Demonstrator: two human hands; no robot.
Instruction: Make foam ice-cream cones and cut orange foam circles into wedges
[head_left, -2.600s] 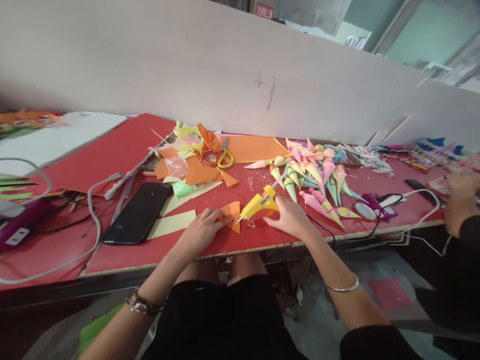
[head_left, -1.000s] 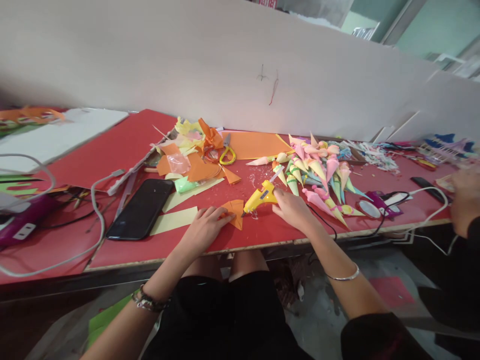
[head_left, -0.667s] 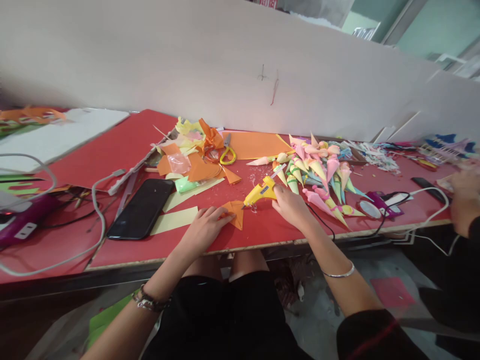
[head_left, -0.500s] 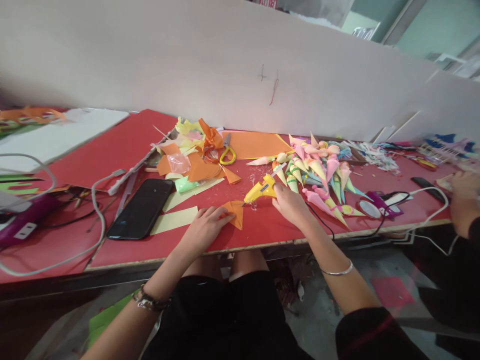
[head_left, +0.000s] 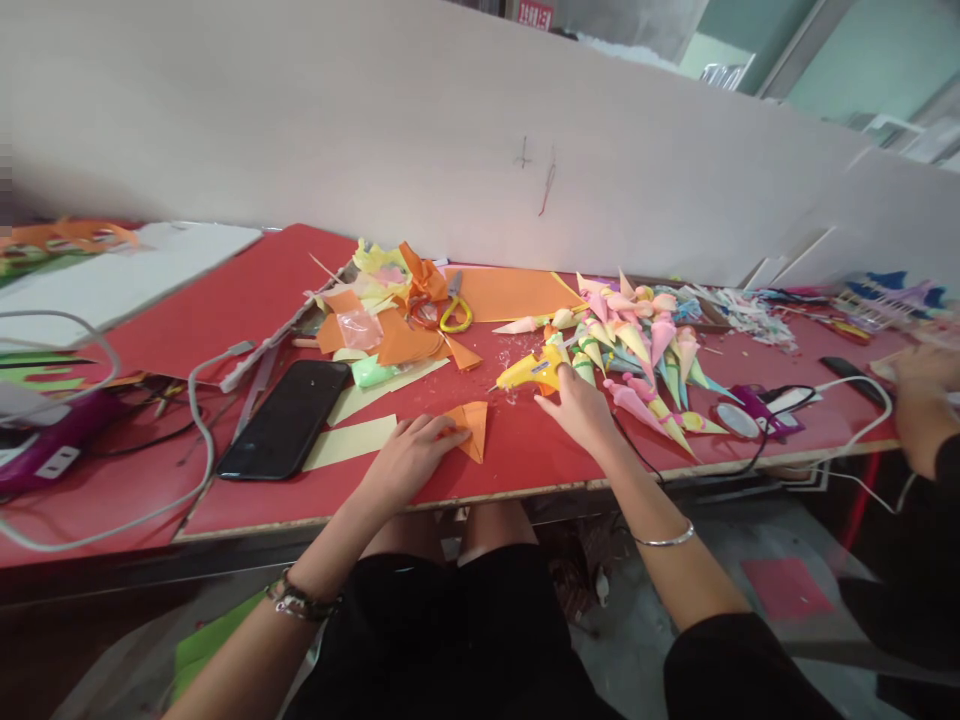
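My left hand (head_left: 417, 450) holds a small folded piece of orange paper (head_left: 474, 430) against the red table, its fingertips over the paper's left side. In my right hand (head_left: 581, 408) is a yellow hot glue gun (head_left: 528, 373), gripped by the handle with my thumb held apart. The nozzle points left and is just clear of the paper's upper right corner. Behind the gun lies a heap of pastel paper cones (head_left: 634, 340). Pale yellow paper strips (head_left: 352, 441) lie left of my left hand.
A black phone (head_left: 285, 420) lies at left, near orange paper scraps (head_left: 405, 338) and yellow-handled scissors (head_left: 456, 305). At right are a purple power strip (head_left: 769, 410), cables and another person's hand (head_left: 926, 375). A grey wall (head_left: 337, 120) rises behind the table.
My right hand has drawn the glue gun up and to the right, so its nozzle has left the orange paper's corner. My left hand and the paper have stayed nearly in place.
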